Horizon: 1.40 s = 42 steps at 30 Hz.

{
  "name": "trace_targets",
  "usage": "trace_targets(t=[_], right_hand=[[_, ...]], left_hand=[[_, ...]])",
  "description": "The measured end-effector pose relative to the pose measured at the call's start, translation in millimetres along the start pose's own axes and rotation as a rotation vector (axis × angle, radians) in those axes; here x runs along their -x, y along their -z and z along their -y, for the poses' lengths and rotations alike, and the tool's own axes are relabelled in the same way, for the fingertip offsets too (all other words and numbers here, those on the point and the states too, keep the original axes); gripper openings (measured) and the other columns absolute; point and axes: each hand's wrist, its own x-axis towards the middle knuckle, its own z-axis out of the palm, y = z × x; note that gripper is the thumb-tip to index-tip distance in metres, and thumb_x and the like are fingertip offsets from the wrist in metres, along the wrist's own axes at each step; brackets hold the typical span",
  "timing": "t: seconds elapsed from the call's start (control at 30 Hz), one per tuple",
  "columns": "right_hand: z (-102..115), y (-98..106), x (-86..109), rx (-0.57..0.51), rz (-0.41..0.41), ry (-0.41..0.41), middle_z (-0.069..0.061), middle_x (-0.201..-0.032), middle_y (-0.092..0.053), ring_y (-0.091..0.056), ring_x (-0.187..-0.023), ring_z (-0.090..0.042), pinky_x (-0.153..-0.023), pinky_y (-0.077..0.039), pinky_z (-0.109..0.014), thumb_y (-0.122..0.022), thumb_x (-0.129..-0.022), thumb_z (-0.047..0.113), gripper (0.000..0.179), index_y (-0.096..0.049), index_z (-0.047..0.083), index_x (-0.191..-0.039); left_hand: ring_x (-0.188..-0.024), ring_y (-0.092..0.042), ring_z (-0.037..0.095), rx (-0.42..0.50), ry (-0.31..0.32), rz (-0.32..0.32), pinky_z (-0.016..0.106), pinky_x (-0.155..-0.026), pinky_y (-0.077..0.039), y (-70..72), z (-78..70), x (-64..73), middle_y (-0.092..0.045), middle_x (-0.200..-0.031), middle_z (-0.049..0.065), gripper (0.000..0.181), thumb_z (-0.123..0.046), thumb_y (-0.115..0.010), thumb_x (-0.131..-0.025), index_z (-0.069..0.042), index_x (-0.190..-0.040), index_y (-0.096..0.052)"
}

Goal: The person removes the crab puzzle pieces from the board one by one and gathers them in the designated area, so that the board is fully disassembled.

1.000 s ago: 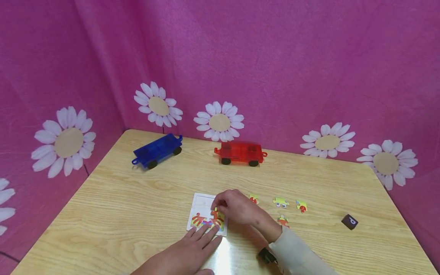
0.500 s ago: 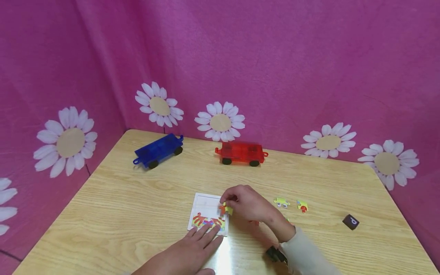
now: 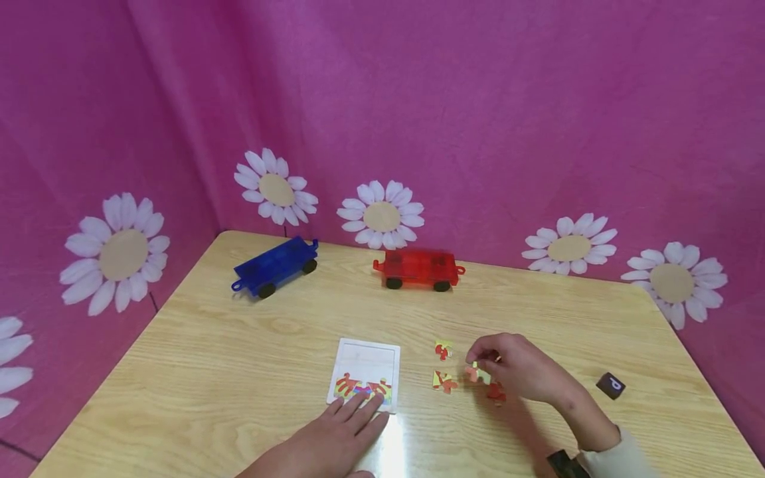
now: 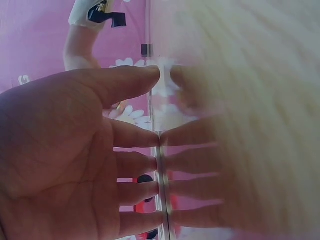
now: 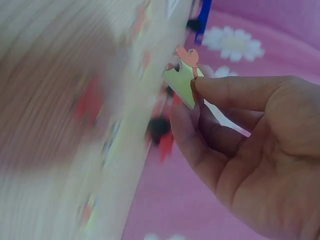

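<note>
My right hand (image 3: 526,368) pinches a jigsaw puzzle piece (image 5: 186,80) between thumb and fingers, above the table right of the puzzle tray. The piece is yellow-green with an orange-red shape. My left hand (image 3: 335,438) lies with fingers extended over the lower edge of the white puzzle tray (image 3: 367,352). Along the tray's bottom sits a row of fitted pieces (image 3: 346,385), partly covered by the fingers; the upper part shows bare white. Loose pieces lie between tray and right hand: one upper piece (image 3: 443,350), one lower piece (image 3: 444,381), and a red one (image 3: 495,393) under the hand.
A blue toy wagon (image 3: 275,265) stands at the back left of the wooden table (image 3: 239,358), and a red toy wagon (image 3: 420,267) at the back middle. A dark cube (image 3: 611,385) with a white letter lies at the right. A pink flowered curtain (image 3: 466,133) hangs behind.
My right hand has lifted a puzzle piece out of the tray and carried it right, over the loose pieces. The left hand has stayed on the tray's lower edge.
</note>
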Motion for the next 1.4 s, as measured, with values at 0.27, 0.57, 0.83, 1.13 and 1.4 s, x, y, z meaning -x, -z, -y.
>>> trace_targets(t=[0.27,0.57,0.83,1.13,1.4], right_hand=[[-45,21,35.2,0.005,0.045,-0.040,0.007,-0.090,-0.069,-0.057,-0.078,-0.007,-0.065,-0.048,-0.026,-0.060,-0.100,-0.003,0.021,-0.074,0.012,-0.093],[-77,25,54.4,0.026,0.088,-0.056,0.005,-0.090,-0.068,-0.057,-0.082,-0.006,-0.070,-0.050,-0.025,-0.063,-0.097,-0.005,0.018,-0.071,0.010,-0.091],[-83,22,54.9,0.005,0.079,-0.079,0.002,-0.092,-0.069,-0.060,-0.083,-0.005,-0.069,-0.052,-0.025,-0.063,-0.097,-0.007,0.017,-0.070,0.007,-0.095],[-81,21,53.2,0.016,0.062,-0.092,0.002,-0.094,-0.069,-0.061,-0.084,-0.006,-0.071,-0.053,-0.025,-0.065,-0.095,-0.007,0.015,-0.070,0.007,-0.098],[-73,21,52.1,0.035,0.005,-0.134,0.004,-0.097,-0.069,-0.063,-0.085,-0.012,-0.071,-0.053,-0.028,-0.067,-0.098,0.004,0.009,-0.072,0.010,-0.102]], left_hand=[[-0.144,-0.042,0.028,-0.048,0.007,-0.003,0.043,-0.107,-0.045,-2.1,-2.9,0.1,-0.044,-0.158,0.011,0.070,-0.060,-0.052,-0.100,-0.012,-0.151,-0.050],[-0.144,-0.042,0.028,-0.089,0.006,0.000,0.041,-0.107,-0.045,-1.5,-3.7,-0.9,-0.044,-0.158,0.010,0.072,-0.063,-0.050,-0.100,-0.013,-0.152,-0.050],[-0.144,-0.042,0.028,-0.067,0.001,0.000,0.042,-0.106,-0.045,-2.4,-1.5,0.3,-0.044,-0.158,0.011,0.071,-0.062,-0.049,-0.101,-0.012,-0.151,-0.050],[-0.148,-0.035,0.025,-0.025,0.057,0.070,0.042,-0.111,-0.040,-1.9,-2.5,-1.0,-0.038,-0.162,0.007,0.073,-0.062,-0.052,-0.099,-0.016,-0.154,-0.046],[-0.147,-0.037,0.026,-0.027,0.051,0.063,0.042,-0.111,-0.041,-1.8,-0.9,0.8,-0.039,-0.162,0.008,0.074,-0.065,-0.046,-0.101,-0.014,-0.154,-0.047]])
